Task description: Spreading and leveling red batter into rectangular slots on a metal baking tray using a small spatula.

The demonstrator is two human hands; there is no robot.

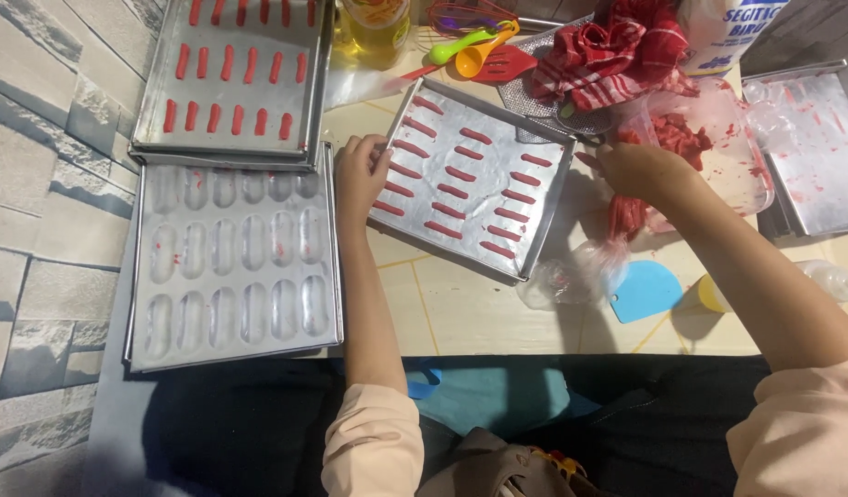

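On the baking tray (543, 235) lie rows of red piped strips (461, 189); our left hand (361, 173) curls closed over the tray's left rim, steadying it; just right of the tray, our right hand (640, 170) squeezes shut around a piping bag (626, 216) of red batter; we judge even pressure keeps strips uniform.

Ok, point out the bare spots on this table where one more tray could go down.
Barest stretch: the table near edge, between the empty molded tray and the blue scraper, below the tray of red strips steadied by the left hand. The far side is crowded: oil bottle, spoons, red cloth. The right hand sits by the plastic container.
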